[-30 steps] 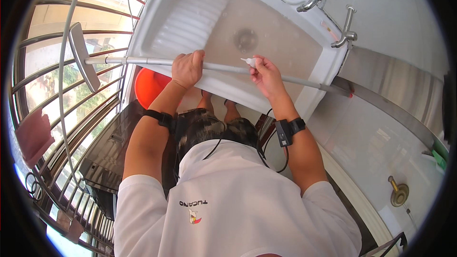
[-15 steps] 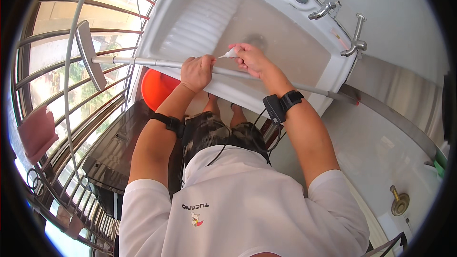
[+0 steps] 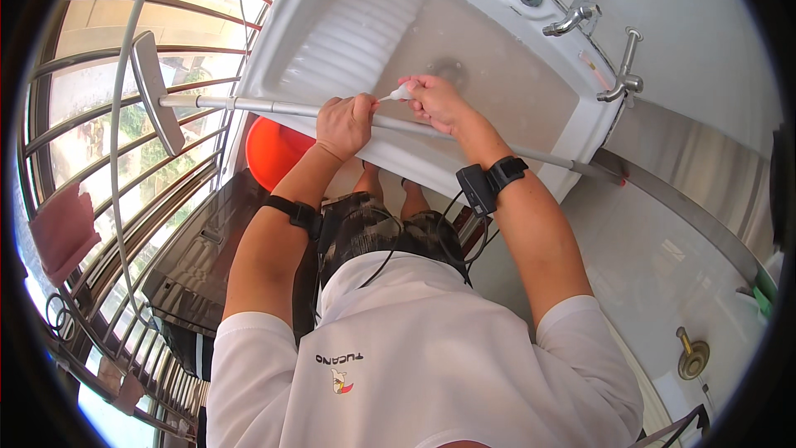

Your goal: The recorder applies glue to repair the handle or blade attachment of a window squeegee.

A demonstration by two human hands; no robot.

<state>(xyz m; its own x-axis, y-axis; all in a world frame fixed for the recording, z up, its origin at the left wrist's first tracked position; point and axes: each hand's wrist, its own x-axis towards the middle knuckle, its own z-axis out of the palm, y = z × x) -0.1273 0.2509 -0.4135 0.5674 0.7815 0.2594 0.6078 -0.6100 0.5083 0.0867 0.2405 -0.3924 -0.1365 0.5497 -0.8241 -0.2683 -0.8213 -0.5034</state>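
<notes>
A long silver pole [image 3: 274, 108] with a flat grey mop-like head [image 3: 156, 93] at its left end lies across the near rim of a white sink [image 3: 381, 151]. My left hand [image 3: 344, 126] is closed around the pole near its middle. Between the fingers of my right hand [image 3: 438, 104] is a small white bottle with a thin nozzle [image 3: 401, 93]. The nozzle points left, its tip beside my left thumb and just above the pole. Whether the tip touches anything I cannot tell. Below my right hand the pole runs on to the right.
Two metal taps [image 3: 574, 12] stick out from the wall at the right of the sink. A red-orange basin [image 3: 274, 153] is below the sink's left corner. Window bars [image 3: 75, 129] with a hanging hose [image 3: 118, 158] line the left side. Cloudy water covers the sink bottom.
My view has shifted slightly, so the taps and sink sit a little farther right and lower. Both hands keep their grips, and the nozzle has barely moved.
</notes>
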